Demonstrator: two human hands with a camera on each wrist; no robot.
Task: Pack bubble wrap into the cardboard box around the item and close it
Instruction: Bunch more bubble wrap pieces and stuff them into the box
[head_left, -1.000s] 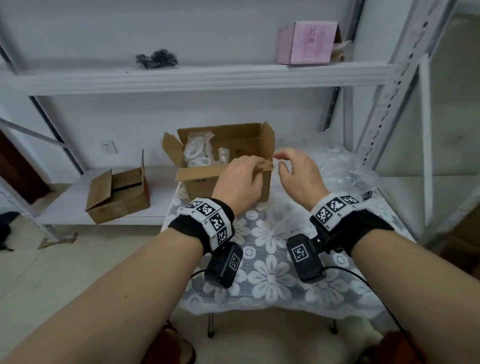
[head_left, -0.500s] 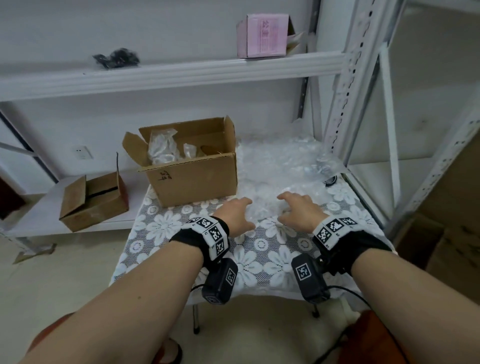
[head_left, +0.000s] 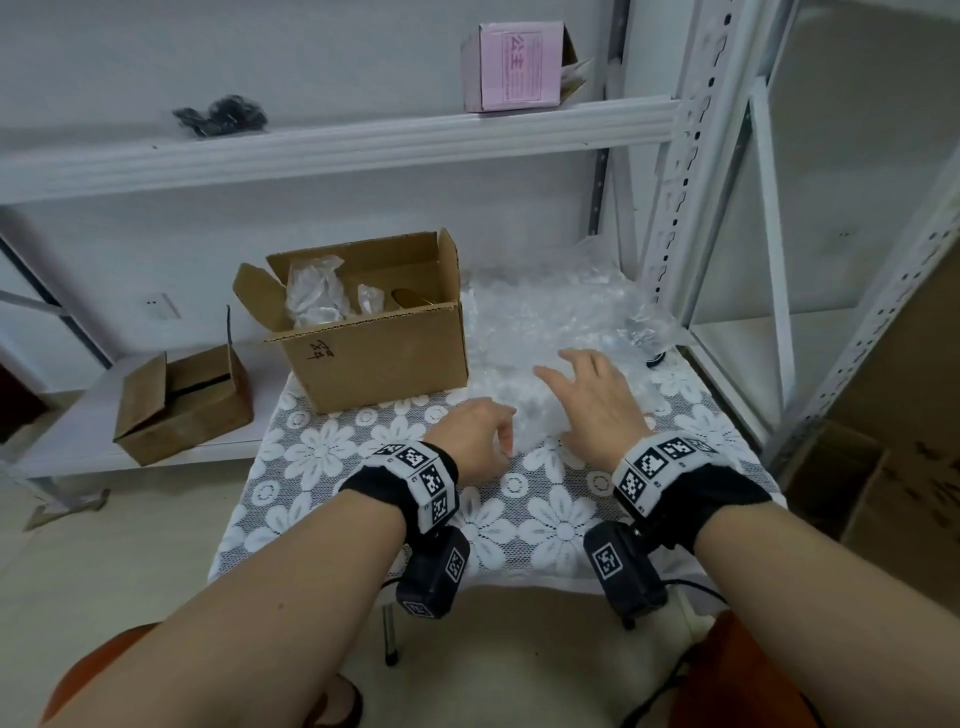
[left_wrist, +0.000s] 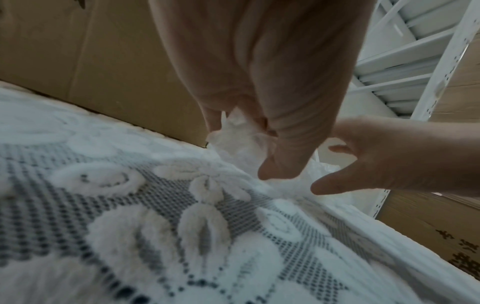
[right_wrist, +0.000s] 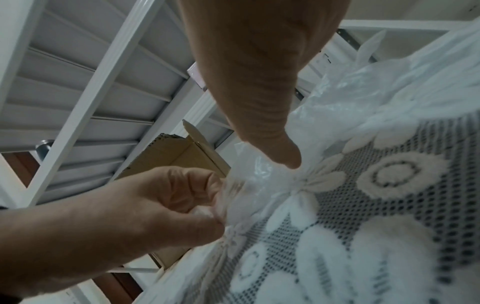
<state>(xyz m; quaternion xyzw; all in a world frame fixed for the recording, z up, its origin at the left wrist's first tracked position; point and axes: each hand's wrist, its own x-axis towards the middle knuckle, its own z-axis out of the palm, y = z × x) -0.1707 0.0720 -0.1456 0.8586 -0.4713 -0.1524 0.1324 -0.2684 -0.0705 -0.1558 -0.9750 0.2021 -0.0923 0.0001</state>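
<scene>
Left hand (head_left: 480, 434) low over the lace-covered worktop (head_left: 322, 457), fingers (right_wrist: 192, 185) curled, pinching the near edge of the bubble wrap (head_left: 550, 332) against the thumb; a crumpled tuft of the clear film bunched inside the grip. Right hand (head_left: 592, 400) just right of those fingers, resting on the same sheet with fingers (head_left: 576, 361) spread wide and straight, thumb tip pressed down onto the film at its near edge; nothing gripped there. Rest of the bubble wrap heaped loosely beyond and to the right of both sets of fingers, reaching toward the white rack upright (head_left: 675, 171).

Cardboard box (head_left: 384, 353) upright on the worktop, beyond and to the left of the left fingers, near them but apart. All flaps open, the left one leaning outward, the rear one standing up. Inside, a wad of clear wrap against the left wall and a smaller piece beside it; something brownish just right of that, too hidden to identify. Black handwriting on the front wall.

Farther left of the fingers, on a low shelf, a smaller brown box (head_left: 182, 405) with its flap raised. Above and beyond the fingers, on the upper shelf (head_left: 337, 145), a pink box (head_left: 511, 65) and a dark bundle (head_left: 221, 114). Small dark round object (head_left: 655, 357) at the right edge of the worktop, beyond the right fingers, partly under the film.
</scene>
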